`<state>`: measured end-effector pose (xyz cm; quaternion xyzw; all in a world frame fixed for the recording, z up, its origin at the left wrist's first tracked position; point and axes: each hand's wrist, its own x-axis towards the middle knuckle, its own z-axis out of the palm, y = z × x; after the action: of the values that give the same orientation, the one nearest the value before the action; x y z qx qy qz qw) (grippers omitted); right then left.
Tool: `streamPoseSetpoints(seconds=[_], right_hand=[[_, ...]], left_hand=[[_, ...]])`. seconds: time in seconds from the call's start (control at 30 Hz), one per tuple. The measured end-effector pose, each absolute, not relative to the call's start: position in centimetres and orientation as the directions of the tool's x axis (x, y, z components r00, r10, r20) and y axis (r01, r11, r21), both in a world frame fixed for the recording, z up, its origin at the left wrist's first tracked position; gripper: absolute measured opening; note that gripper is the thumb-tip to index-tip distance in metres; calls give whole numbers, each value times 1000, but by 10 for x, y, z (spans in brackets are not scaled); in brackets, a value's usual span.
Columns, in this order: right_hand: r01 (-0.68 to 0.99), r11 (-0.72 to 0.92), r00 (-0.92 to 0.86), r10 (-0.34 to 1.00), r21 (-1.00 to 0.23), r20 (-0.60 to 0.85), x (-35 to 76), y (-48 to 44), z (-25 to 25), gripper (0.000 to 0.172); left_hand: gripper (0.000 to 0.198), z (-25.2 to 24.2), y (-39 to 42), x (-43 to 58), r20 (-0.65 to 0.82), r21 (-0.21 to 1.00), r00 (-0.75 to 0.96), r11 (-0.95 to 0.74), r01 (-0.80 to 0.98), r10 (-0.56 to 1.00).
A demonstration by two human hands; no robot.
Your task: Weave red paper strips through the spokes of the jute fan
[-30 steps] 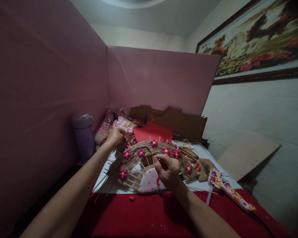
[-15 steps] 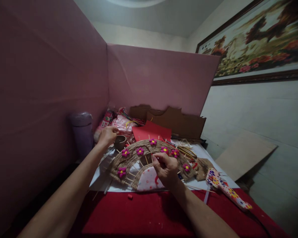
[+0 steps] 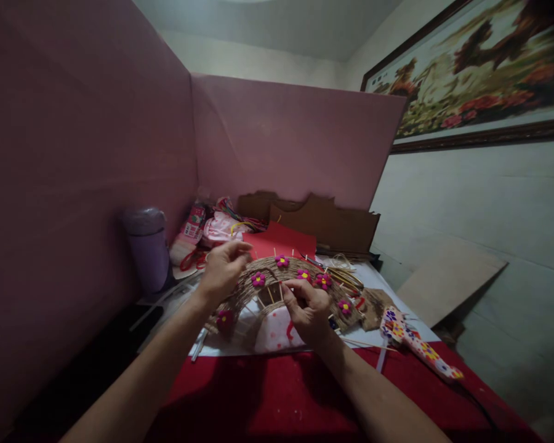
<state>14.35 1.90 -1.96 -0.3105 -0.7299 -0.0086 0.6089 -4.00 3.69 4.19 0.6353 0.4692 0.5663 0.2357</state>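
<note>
A fan-shaped twine weaving (image 3: pixel 240 301) on thin sticks lies in front of me, with magenta clay flowers (image 3: pixel 258 279) with yellow centres along its band. White dotted fabric (image 3: pixel 277 332) fills its inner arch, with a red curved piece on it. My right hand (image 3: pixel 308 307) is over the middle of the weaving, thumb and forefinger pinched on a small red piece that barely shows. My left hand (image 3: pixel 224 271) hangs above the weaving's left part, forefinger and thumb apart, nothing visible between them. It hides some flowers and the small bowl.
A purple lidded container (image 3: pixel 148 249) stands at left. Behind are packaged materials (image 3: pixel 194 224), red paper (image 3: pixel 281 239) and torn cardboard (image 3: pixel 323 221). Tools (image 3: pixel 344 277) lie behind the weaving. At right a flower-patterned glue gun (image 3: pixel 420 347) with a cord rests on the red cloth (image 3: pixel 277 394).
My left hand has moved right, from beside the small bowl to above the weaving. My right hand keeps its pinch in nearly the same place. The view has shifted slightly.
</note>
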Motion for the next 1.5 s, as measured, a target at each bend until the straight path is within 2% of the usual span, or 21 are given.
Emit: streamPoseSetpoints(seconds=[0.07, 0.17, 0.27, 0.43, 0.57, 0.67, 0.77, 0.97, 1.1, 1.23, 1.37, 1.5], right_hand=[[458, 806, -65, 451, -375, 890, 144, 19, -19, 10], [447, 814, -72, 447, -372, 892, 144, 20, -20, 10], [445, 819, -92, 443, -361, 892, 144, 20, -19, 10], [401, 842, -218, 471, -362, 855, 145, 19, -19, 11], [372, 849, -274, 488, -376, 829, 144, 19, -20, 10], [346, 835, -283, 528, -428, 801, 142, 17, -20, 11], [280, 796, -267, 602, -537, 753, 140, 16, -17, 15], [79, 619, -231, 774, -781, 590, 139, 18, -13, 31], [-62, 445, -298, 846, -893, 442, 138, 21, -11, 27], [-163, 309, -332, 877, -937, 347, 135, 21, -9, 24], [-243, 241, -323, 894, -940, 312, 136, 20, -6, 23], [-254, 218, -329, 896, -942, 297, 138, 20, -3, 22]], left_hand=[[19, 37, 22, -16, 451, 836, 125, -467, 289, 884], [33, 29, 9, 4, 462, 777, 212, -508, 372, 861], [36, 23, 8, 7, 482, 738, 214, -526, 423, 849], [33, 15, 11, -3, 450, 797, 258, -515, 314, 855], [31, 6, 10, -8, 472, 763, 218, -520, 383, 854], [29, 3, 8, -9, 493, 741, 198, -528, 415, 847], [28, 2, 6, -8, 492, 761, 168, -516, 393, 854], [30, 8, 4, -7, 458, 843, 66, -456, 284, 887], [33, 10, 5, -8, 438, 879, 7, -430, 205, 899], [36, 8, 7, -9, 404, 914, -7, -403, 44, 915], [30, 8, 8, -11, 267, 948, 17, -260, -185, 963], [28, 8, 6, -11, 187, 958, 125, -152, -244, 974]])
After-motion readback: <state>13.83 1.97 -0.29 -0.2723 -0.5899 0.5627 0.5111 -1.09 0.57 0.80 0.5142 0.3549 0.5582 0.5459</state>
